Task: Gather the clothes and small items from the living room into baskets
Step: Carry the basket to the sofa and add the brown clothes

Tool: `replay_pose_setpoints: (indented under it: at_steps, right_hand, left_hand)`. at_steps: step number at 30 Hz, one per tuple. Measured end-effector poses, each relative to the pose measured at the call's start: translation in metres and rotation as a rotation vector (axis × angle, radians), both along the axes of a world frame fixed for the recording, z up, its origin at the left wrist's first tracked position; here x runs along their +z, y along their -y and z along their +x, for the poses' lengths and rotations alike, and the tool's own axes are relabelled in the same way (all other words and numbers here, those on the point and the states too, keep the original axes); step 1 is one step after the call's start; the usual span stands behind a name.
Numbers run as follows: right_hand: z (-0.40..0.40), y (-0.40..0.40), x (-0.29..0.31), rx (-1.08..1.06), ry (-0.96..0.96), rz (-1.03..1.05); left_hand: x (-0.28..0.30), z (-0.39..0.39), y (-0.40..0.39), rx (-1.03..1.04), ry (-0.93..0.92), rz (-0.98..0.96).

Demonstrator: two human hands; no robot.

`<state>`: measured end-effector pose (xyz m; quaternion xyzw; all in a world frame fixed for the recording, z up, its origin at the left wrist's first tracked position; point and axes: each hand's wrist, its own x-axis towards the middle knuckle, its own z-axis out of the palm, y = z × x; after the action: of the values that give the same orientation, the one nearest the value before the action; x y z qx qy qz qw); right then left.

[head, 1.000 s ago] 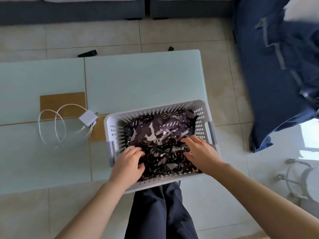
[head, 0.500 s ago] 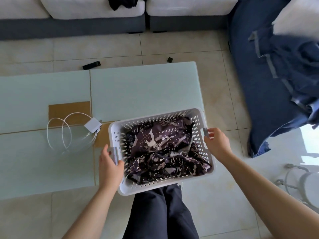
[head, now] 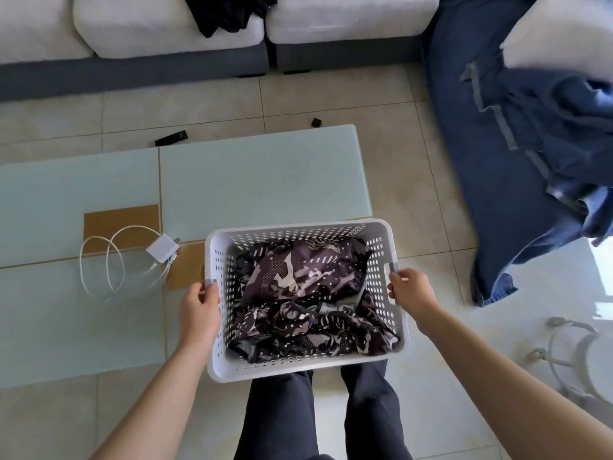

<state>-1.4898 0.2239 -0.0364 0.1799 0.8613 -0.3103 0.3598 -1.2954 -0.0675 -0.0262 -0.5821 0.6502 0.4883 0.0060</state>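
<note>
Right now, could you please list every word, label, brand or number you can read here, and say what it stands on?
None can be read.
White charger on the table: no marking shows.
White basket: plain.
Patterned garment: only shapes and dots.
Black items on the floor: too small to tell.

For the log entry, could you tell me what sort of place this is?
Most likely a home living room: a cushioned sofa, a low glass coffee table and a tiled floor.
</note>
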Motion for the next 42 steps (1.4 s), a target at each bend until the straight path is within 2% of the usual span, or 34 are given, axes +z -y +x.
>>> replay_pose_setpoints:
  at_steps: [7, 13, 19, 30, 42]
  right_hand:
    - [-0.025, -0.096, 0.029, -0.107, -0.049, -0.091]
    - [-0.076, -0.18, 0.061, -0.11, -0.158, -0.077]
    - [-0.123, -0.233, 0.085, -0.148, -0.22, -0.113]
    - [-0.227, -0.24, 0.098, -0.126, -0.249, -0.116]
    - [-0.383, -0.173, 0.12, -0.107, -0.229, -0.119]
  left_hand:
    - [0.013, -0.038, -0.091, 0.025, -0.051, -0.062]
    - [0.023, -0.087, -0.182, 0.096, -0.106, -0.042]
    - [0.035, -0.138, -0.234, 0.116, -0.175, -0.015]
    - [0.05, -0.24, -0.242, 0.177, -0.206, -0.051]
    - [0.067, -0.391, -0.179, 0.208, -0.2, -0.073]
